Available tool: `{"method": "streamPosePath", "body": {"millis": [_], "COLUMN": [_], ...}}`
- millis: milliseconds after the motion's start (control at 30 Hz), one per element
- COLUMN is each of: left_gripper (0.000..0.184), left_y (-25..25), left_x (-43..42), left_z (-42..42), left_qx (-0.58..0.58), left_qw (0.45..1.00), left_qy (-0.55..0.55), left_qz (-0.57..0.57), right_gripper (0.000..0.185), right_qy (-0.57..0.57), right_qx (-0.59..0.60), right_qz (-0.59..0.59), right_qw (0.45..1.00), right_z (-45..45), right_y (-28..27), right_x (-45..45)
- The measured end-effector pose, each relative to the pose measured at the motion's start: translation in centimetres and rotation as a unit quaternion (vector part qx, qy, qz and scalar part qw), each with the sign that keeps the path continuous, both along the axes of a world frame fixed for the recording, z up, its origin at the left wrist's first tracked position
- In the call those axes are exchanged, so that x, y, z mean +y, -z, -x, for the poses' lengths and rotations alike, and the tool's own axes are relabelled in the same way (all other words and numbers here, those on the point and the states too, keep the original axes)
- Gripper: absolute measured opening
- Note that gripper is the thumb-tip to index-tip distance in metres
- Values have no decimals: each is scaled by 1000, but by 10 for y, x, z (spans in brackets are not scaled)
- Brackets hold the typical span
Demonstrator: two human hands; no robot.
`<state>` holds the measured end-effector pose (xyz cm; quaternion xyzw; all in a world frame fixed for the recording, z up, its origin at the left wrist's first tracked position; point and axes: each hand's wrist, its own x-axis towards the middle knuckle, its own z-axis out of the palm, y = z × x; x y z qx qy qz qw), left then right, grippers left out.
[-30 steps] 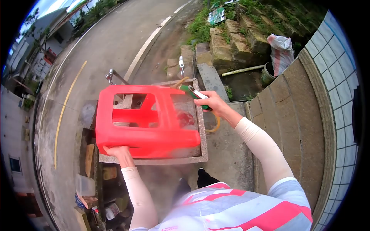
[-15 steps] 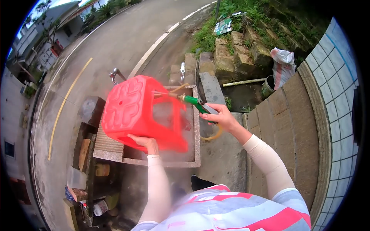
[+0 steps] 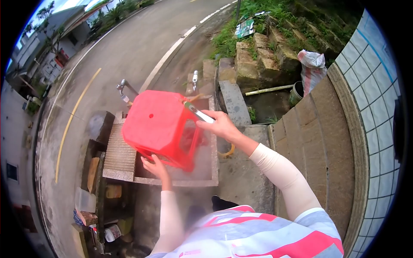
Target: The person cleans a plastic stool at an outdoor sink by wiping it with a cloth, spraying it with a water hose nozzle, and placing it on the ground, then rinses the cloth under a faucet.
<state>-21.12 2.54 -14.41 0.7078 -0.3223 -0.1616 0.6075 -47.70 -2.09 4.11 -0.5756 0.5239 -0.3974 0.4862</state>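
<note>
A red plastic stool point(image 3: 157, 114), seat up and slightly tilted, is over the stone sink point(image 3: 214, 159), its legs reaching down into the basin. My left hand point(image 3: 158, 172) grips the stool's near side, fingers at the opening under the seat. Held in my right hand point(image 3: 224, 125) is a green spray gun point(image 3: 189, 106) with a silver lever, its front at the stool's far right edge. Its nozzle is hidden behind the stool. Fine mist hangs around the basin, and a yellow hose point(image 3: 226, 150) shows below my right hand.
A ribbed washboard slab point(image 3: 118, 150) adjoins the sink on the left. Two taps stand behind it, one metal point(image 3: 124, 86), one pale point(image 3: 195, 78). Shelves with containers point(image 3: 112, 232) are at lower left. Stone blocks point(image 3: 254, 64), a bucket point(image 3: 296, 93) and a sack point(image 3: 312, 71) lie to the right.
The stool has turned so its seat faces up more, and its patterned top looks smooth now. My right hand with the spray gun has moved left, close against the stool.
</note>
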Motion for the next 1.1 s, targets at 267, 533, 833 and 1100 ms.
{"method": "streamPosePath", "body": {"millis": [267, 533, 833, 1100], "left_gripper": [44, 62, 46, 53], "left_y": [-39, 31, 106, 95], "left_x": [-79, -96, -28, -5], "left_z": [-8, -108, -19, -103], "left_qx": [-462, -117, 563, 694], "left_qw": [826, 987, 806, 705], "left_qy": [317, 55, 170, 96], "left_qz": [-50, -91, 63, 111], "right_gripper": [45, 39, 47, 49], "right_qy": [-153, -106, -240, -230], "right_qx": [29, 85, 326, 327], "right_qz": [-45, -68, 85, 109], "right_qw": [987, 988, 910, 910], "right_z": [-81, -85, -200, -198], "right_y": [-6, -29, 5, 29], "right_x": [-4, -30, 32, 51]}}
